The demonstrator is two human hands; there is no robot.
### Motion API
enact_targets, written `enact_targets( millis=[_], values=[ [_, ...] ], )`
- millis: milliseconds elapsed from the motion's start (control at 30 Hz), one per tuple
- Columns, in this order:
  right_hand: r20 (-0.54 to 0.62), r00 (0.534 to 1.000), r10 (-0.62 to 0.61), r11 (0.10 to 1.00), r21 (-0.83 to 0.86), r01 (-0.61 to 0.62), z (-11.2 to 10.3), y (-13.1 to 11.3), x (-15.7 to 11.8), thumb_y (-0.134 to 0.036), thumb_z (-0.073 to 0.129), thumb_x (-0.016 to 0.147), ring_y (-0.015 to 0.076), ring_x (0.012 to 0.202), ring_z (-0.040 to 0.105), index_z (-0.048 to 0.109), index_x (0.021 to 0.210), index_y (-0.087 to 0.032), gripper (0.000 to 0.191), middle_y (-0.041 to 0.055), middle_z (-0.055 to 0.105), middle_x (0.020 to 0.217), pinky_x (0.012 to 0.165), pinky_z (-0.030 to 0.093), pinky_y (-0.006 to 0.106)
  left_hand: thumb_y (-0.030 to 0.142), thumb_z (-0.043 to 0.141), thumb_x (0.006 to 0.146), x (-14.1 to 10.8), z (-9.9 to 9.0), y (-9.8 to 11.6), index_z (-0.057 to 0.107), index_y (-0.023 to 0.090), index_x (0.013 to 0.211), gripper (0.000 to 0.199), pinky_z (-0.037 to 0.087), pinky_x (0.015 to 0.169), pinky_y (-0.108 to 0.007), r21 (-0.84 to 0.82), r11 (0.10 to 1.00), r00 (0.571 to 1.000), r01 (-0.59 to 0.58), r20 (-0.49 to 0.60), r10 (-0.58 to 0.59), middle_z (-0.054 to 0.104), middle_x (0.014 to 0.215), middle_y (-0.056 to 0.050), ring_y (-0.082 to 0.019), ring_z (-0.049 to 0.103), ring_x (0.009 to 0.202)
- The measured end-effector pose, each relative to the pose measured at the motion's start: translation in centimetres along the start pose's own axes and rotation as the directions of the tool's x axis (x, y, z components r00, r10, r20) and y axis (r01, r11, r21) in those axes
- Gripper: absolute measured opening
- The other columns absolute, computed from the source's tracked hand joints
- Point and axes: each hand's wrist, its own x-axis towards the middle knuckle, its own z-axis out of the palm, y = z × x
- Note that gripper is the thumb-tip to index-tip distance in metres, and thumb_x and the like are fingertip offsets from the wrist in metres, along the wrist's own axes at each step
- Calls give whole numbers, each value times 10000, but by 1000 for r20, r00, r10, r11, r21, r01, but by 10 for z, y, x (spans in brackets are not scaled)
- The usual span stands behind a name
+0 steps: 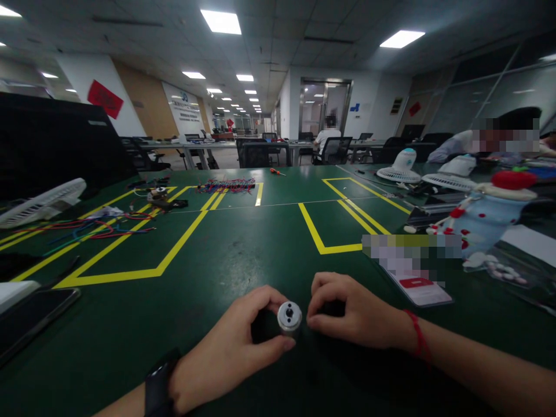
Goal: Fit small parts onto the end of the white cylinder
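Observation:
A small silvery metal cylinder (289, 316) stands upright on the green table, its round top face showing a dark centre hole and smaller holes beside it. Around its left side are the fingers and thumb of my left hand (232, 344), closed on it. Just right of the cylinder, apart from it, my right hand (354, 313) rests with its fingers curled in towards the thumb. Whether anything small is pinched between those fingertips cannot be made out.
Yellow tape lines (182, 246) mark the green table (243, 249). Wires (113, 226) and a phone (39, 318) lie left. A flat card (417, 284), a blue cup-like item (490, 214) and white fans (403, 168) are right. A screwdriver (278, 172) lies far back. Two people sit beyond.

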Motion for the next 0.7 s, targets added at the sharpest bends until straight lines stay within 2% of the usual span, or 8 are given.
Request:
enact_targets(
  millis=[100,167,333,433,533,633,700],
  values=[
    [-213,977,22,992,126,5,4,-10,5,-278,619,860,126,734,541,661,837,-175,113,10,564,815,655,427,258,168,683,796,0,0,-1,576,228,974,217,438,749,-282,11,1000,1000,5,-2,-5,635,929,23,-184,578,852],
    [-275,961,-22,994,100,51,6,-18,8,-268,632,850,133,753,538,662,847,-187,86,8,560,818,674,425,263,181,677,802,1,1,-2,570,221,963,198,439,733,-281,16,1000,1000,14,0,-14,631,918,19,-185,574,835],
    [-214,971,-108,992,-89,90,13,-30,11,-187,657,798,162,834,540,679,876,-218,87,9,589,868,764,403,312,193,672,810,0,3,-4,565,215,964,189,437,734,-282,26,1000,1000,-1,-6,1,620,921,16,-185,567,836],
    [-199,972,-122,991,-77,108,10,-30,12,-200,647,808,166,866,541,670,919,-218,115,16,593,914,785,410,316,181,672,808,-1,3,-4,567,217,963,190,436,737,-281,24,1000,1000,-8,-5,8,620,920,18,-183,567,839],
    [-252,968,-17,998,57,32,2,-21,12,-260,613,851,151,821,550,646,936,-199,110,17,592,894,736,434,286,175,683,800,-1,1,-2,571,222,972,210,438,743,-280,15,1000,1000,-7,-6,7,626,935,19,-184,574,853],
    [-303,933,195,973,177,-146,-8,-1,13,-320,550,897,152,769,563,632,882,-174,168,18,608,828,688,443,278,167,688,796,0,0,-1,579,224,982,223,441,761,-284,-2,1000,1000,-11,-5,11,634,952,15,-186,584,870],
    [-293,904,311,941,229,-249,-11,13,13,-348,534,904,161,778,580,634,881,-163,211,27,630,829,694,449,283,165,685,798,0,0,0,583,226,998,232,443,775,-290,-14,1000,1000,-11,-9,11,640,968,9,-191,589,885]
  ],
)
